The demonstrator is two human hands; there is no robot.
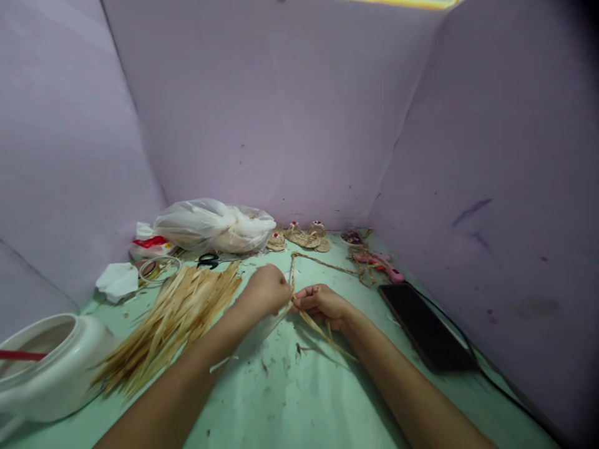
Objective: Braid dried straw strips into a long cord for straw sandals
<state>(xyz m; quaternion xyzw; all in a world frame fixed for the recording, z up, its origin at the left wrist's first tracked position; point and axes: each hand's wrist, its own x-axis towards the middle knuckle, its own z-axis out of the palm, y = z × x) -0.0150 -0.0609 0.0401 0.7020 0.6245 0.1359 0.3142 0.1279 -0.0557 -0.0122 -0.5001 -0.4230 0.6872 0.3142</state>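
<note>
Straw cord (318, 262) is held by both hands over the middle of the green bench (290, 399).
The left hand (266, 290) is closed like a fist on the near end of the cord. The right hand (322, 304) pinches the same place with narrow fingers, and the two hands almost touch. Loose strips (327, 333) hang from them down to the bench. From the hands the cord goes away, then bends right toward a pink glue gun (381, 265). Just beside the left forearm lies a pile of straw (173, 318), and further left stands a white jar (56, 368). A black tablet (425, 327) lies apart on the right. Scissors (208, 260), a plastic bag (210, 224) and small woven sandals (306, 236) are near the back wall.
</note>
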